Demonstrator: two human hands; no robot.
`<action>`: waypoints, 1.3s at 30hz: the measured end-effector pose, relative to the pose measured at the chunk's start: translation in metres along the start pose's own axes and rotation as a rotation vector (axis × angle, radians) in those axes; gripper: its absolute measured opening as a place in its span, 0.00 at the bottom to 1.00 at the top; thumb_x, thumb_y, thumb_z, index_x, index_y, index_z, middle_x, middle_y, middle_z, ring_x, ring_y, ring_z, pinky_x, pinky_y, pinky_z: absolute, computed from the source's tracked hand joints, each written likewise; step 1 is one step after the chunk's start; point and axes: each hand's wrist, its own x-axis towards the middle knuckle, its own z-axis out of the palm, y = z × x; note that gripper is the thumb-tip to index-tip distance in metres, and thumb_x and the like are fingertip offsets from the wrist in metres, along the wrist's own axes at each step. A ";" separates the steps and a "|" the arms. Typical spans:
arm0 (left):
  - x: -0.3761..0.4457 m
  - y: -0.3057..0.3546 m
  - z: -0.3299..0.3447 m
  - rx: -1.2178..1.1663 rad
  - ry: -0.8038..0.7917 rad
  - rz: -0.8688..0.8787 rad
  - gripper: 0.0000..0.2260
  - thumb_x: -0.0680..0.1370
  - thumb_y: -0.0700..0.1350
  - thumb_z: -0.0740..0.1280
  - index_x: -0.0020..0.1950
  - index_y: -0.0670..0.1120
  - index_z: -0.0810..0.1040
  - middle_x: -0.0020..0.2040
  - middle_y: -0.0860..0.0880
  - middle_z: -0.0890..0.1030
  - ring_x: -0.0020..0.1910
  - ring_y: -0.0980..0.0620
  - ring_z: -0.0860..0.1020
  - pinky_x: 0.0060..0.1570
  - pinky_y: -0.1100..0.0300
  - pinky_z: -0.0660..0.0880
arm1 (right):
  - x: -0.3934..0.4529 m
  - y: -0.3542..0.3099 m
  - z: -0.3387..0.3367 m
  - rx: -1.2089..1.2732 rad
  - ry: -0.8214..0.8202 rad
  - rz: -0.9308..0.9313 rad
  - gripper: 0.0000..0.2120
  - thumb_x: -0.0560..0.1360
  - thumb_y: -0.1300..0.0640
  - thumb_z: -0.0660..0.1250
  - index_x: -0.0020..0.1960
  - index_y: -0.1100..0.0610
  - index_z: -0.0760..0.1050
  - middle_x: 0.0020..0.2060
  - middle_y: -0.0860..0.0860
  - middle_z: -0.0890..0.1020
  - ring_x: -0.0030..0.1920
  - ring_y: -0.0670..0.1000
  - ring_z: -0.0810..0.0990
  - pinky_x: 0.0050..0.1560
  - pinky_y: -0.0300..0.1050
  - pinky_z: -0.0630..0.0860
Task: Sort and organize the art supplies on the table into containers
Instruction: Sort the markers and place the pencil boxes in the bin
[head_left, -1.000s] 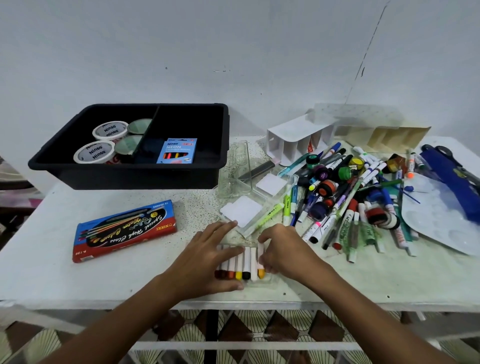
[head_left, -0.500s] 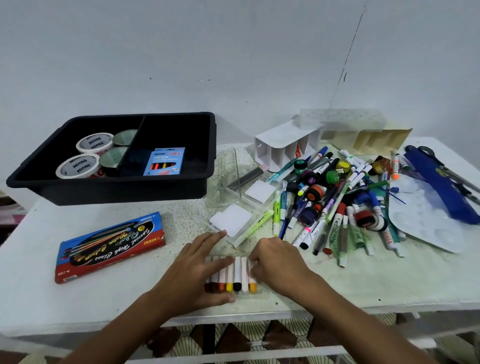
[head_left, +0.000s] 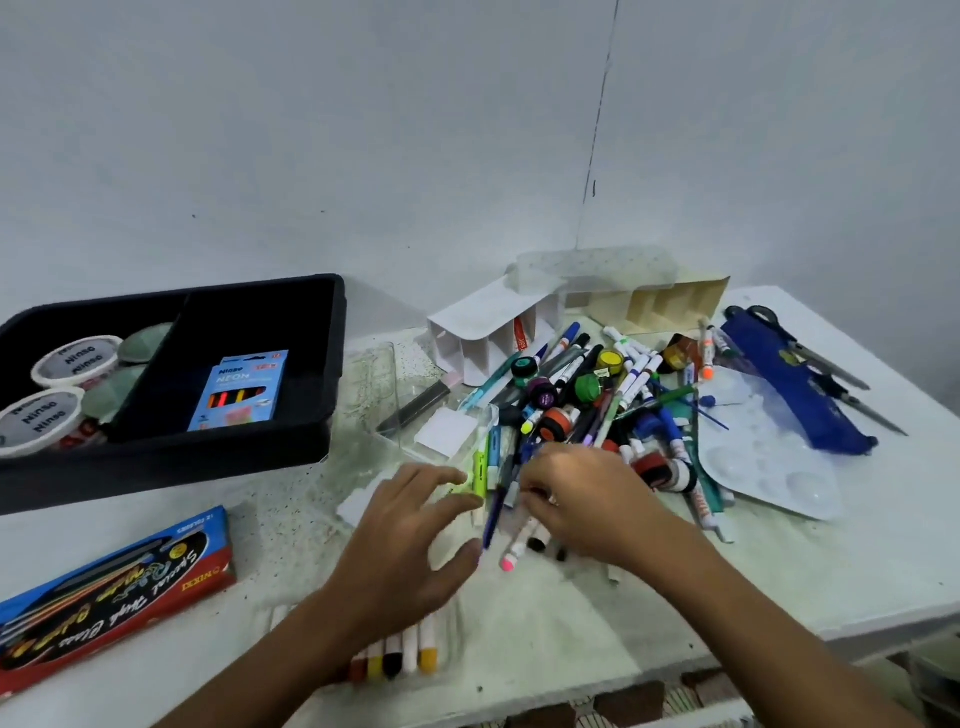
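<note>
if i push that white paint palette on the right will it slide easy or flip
The white paint palette looks like thin moulded plastic, so it is probably light and would slide easily. Its left edge seems to rest on markers from the pile, so it may rock or tilt. Nothing visibly weighs it down.

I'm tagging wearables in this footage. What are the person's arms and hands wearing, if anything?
Nothing shows. The left hand and right hand are bare: no gloves, rings, watch or bands in view. Both forearms are bare too, with no sleeve reaching into the picture. The hands are slightly blurred, so very small items could be missed.
</note>
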 end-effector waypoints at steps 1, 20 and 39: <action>0.014 0.004 0.009 -0.013 0.006 0.011 0.15 0.73 0.54 0.67 0.55 0.48 0.81 0.57 0.50 0.78 0.59 0.50 0.74 0.53 0.51 0.74 | 0.001 0.018 -0.003 -0.030 0.009 0.050 0.11 0.80 0.51 0.58 0.51 0.54 0.78 0.47 0.49 0.78 0.47 0.51 0.78 0.43 0.45 0.74; 0.106 0.004 0.095 0.207 -0.165 -0.033 0.23 0.80 0.57 0.57 0.68 0.44 0.75 0.67 0.46 0.76 0.70 0.45 0.71 0.67 0.37 0.65 | 0.026 0.174 0.026 -0.012 -0.130 -0.143 0.35 0.75 0.33 0.39 0.74 0.46 0.65 0.75 0.49 0.64 0.78 0.53 0.53 0.74 0.47 0.46; 0.128 0.009 0.115 0.016 -0.184 -0.186 0.25 0.80 0.62 0.54 0.71 0.50 0.72 0.77 0.50 0.61 0.76 0.48 0.60 0.69 0.42 0.66 | 0.028 0.157 0.029 0.301 0.006 0.039 0.33 0.77 0.36 0.40 0.77 0.47 0.59 0.78 0.49 0.55 0.78 0.53 0.48 0.73 0.43 0.40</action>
